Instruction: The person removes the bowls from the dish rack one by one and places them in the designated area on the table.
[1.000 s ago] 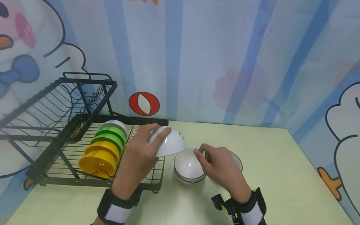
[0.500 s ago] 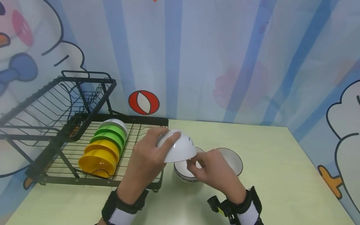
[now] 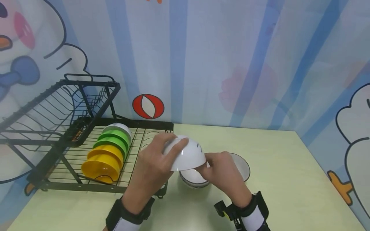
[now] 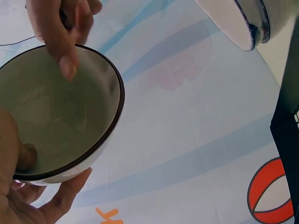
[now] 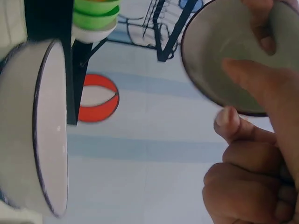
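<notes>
My left hand (image 3: pixel 154 165) grips a white bowl (image 3: pixel 190 155) above the table, tilted with its opening down and toward me. In the left wrist view, the left thumb lies inside the bowl (image 4: pixel 56 107) and fingers stretch along its outside below the dark rim. My right hand (image 3: pixel 225 175) pinches the rim on the other side; the right wrist view has its thumb inside the bowl (image 5: pixel 210 60) and the index fingertip (image 5: pixel 226 119) at the outer edge. Below the held bowl, stacked white bowls (image 3: pixel 194 181) with dark rims stand on the table, partly covered.
Another white bowl (image 3: pixel 243 166) sits behind my right hand. To the left is a two-tier black dish rack (image 3: pixel 95 187); its lower level holds a row of tilted yellow bowls (image 3: pixel 99 166), green bowls (image 3: pixel 114 141) and a white bowl (image 3: pixel 119 126). A printed curtain (image 3: pixel 202 64) hangs behind the table.
My left hand has carried the bowl rightward and slightly down. The right hand, apart from it a second ago, has come to its rim and now pinches it.
</notes>
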`<state>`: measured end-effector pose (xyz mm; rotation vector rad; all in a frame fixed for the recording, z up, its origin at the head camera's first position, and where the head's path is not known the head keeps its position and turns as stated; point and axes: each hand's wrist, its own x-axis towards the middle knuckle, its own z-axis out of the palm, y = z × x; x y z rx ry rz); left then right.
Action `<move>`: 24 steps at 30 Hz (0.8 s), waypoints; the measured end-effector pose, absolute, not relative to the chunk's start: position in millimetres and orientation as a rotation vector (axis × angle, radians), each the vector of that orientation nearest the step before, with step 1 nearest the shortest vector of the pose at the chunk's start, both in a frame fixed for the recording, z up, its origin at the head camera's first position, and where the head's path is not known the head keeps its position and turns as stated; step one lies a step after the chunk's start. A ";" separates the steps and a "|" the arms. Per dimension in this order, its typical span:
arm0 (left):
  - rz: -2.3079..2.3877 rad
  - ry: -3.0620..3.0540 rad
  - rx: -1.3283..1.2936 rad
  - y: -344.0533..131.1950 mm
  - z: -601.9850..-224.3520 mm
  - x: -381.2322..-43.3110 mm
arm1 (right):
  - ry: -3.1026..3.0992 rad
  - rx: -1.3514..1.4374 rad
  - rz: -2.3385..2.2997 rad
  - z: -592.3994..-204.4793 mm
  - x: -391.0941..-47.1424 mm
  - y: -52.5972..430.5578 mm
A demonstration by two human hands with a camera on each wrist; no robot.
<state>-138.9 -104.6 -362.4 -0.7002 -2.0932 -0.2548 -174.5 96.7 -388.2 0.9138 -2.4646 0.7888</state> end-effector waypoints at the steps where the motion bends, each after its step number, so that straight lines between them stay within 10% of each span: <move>1: -0.261 -2.086 -0.709 -103.3 -362.8 -139.0 | -2.470 0.893 0.784 -388.2 -175.1 97.4; 24: -0.293 -2.112 -0.783 -89.9 -365.2 -131.5 | -2.533 0.902 0.571 -378.4 -171.0 109.5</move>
